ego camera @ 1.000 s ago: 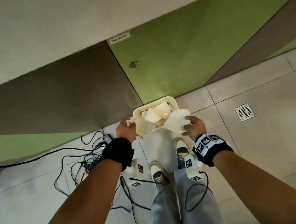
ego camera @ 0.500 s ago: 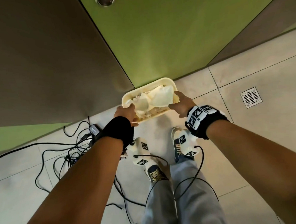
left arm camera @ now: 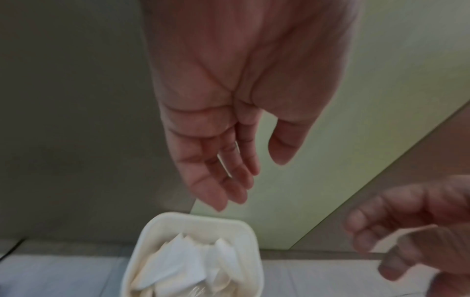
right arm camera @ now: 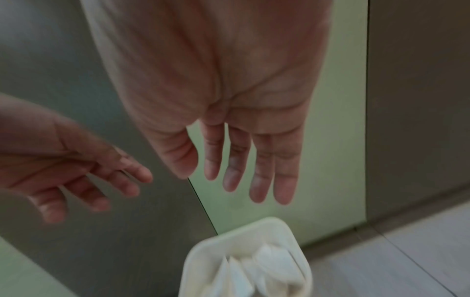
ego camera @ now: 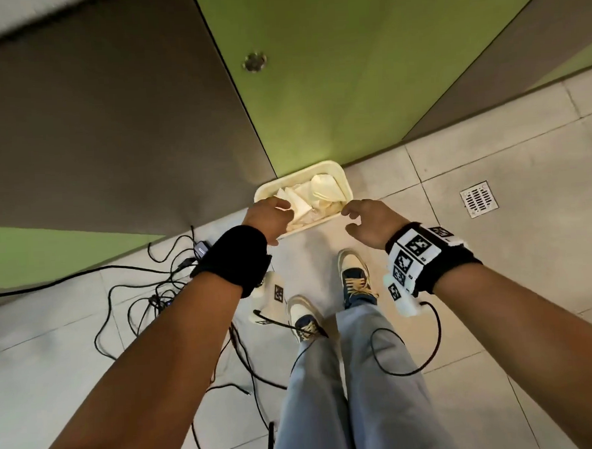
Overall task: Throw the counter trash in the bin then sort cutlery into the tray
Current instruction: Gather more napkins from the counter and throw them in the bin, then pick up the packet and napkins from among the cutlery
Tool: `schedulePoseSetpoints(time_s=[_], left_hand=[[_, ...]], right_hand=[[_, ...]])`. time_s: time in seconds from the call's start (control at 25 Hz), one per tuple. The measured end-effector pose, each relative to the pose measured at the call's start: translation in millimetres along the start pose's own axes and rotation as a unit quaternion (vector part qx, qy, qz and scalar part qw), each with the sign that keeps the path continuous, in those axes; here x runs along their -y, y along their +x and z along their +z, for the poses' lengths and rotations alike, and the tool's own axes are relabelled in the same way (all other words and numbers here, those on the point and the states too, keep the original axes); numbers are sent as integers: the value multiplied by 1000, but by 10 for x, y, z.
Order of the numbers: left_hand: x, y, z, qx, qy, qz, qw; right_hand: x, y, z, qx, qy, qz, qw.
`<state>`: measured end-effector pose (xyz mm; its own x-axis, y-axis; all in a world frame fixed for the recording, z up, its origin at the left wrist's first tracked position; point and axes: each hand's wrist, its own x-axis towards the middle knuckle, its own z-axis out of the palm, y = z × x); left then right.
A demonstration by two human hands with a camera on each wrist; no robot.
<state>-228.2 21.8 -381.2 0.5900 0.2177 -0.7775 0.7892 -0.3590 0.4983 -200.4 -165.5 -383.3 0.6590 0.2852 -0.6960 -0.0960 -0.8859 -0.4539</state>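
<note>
Head view shows the person standing on a pale tiled floor point(ego camera: 496, 282), looking down at a cream rectangular bin point(ego camera: 343, 177) that stands on the floor against the foot of a green cabinet panel point(ego camera: 349, 84), right where that panel meets a dark brown panel point(ego camera: 111, 131). White crumpled paper trash point(ego camera: 323, 192) fills the bin up to near its rim. The left hand point(ego camera: 268, 219) hangs above the bin's near left corner, and the right hand point(ego camera: 373, 222) hangs just off the bin's near right corner; neither touches the bin.

In the left wrist view the left hand point(left arm camera: 229, 120) points down toward the bin point(left arm camera: 195, 223) with its fingers point(left arm camera: 211, 184) straight and close together, palm bare and nothing held. The right hand point(left arm camera: 417, 225) appears blurred at the lower right with fingers loosely bent. The right wrist view shows the right hand point(right arm camera: 229, 100) with its fingers point(right arm camera: 284, 176) extended downward and slightly spread, also holding nothing, above the bin point(right arm camera: 203, 261) and the paper trash point(right arm camera: 267, 267) inside it.

Black cables point(ego camera: 161, 293) lie tangled on the floor to the left of the person's shoes point(ego camera: 355, 276), near the foot of the brown panel. A metal floor drain point(ego camera: 479, 199) sits in a tile well to the right of the bin. A round metal fitting point(ego camera: 254, 61) is set in the green panel above the bin.
</note>
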Motion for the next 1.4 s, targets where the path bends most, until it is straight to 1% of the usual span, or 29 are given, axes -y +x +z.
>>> schedulePoseSetpoints(time_s=[0.04,0.08,0.12,0.16,0.2,0.28,0.36,0.44,0.56,0.68,0.76,0.88,0.96,1.12,1.2,1.24,1.32,1.4], left_hand=[[-36,-65,38,16,11,16,1000],[-79,-154,78,34,26,40,998],[-105,-253,110,38,32,62,997],[-117,-381,132,48,21,81,995],[-208,-611,32,39,-1,112,993],[-502,-1167,-325,31,-58,169,983],[-797,-1646,-695,11,-91,224,970],[-1026,-2040,-994,-23,-104,268,958],[-1373,-2514,-1368,-76,-100,303,945],[-1623,-2762,-1659,-146,-90,307,936],[-1739,-2850,-1847,-196,-88,306,928],[-1868,-2848,-2112,-272,-85,299,911],[-1912,-2812,-2271,-316,-84,274,905],[-1947,-2677,-2577,-412,-25,202,888],[-1935,-2531,-2768,-432,-4,156,888],[-1932,-2451,-2869,-431,7,136,892],[-1950,-2281,-3050,-410,31,110,905],[-1984,-2140,-3174,-372,55,109,920]], right_hand=[[34,-74,-9,-2,-6,-20,1000],[65,-132,-28,-1,-10,-21,1000],[98,-196,-50,-10,-14,-25,1000],[117,-288,-54,3,-3,-15,1000],[220,-467,-188,-6,0,-23,1000],[540,-838,-568,-24,2,-50,998],[862,-1161,-938,-41,-14,-86,995],[1174,-1425,-1229,-48,-30,-118,991],[1624,-1782,-1673,-78,-33,-170,982],[1933,-1941,-1998,-119,-9,-215,969],[2066,-1983,-2154,-135,-12,-237,962],[2204,-1927,-2349,-152,-16,-261,953],[2274,-1835,-2447,-150,-19,-262,953],[2539,-1615,-2606,-150,-25,-267,952],[2745,-1483,-2641,-157,-37,-266,950],[2853,-1426,-2646,-160,-47,-264,950],[3055,-1312,-2653,-173,-65,-256,949],[3256,-1207,-2651,-193,-87,-238,948]])
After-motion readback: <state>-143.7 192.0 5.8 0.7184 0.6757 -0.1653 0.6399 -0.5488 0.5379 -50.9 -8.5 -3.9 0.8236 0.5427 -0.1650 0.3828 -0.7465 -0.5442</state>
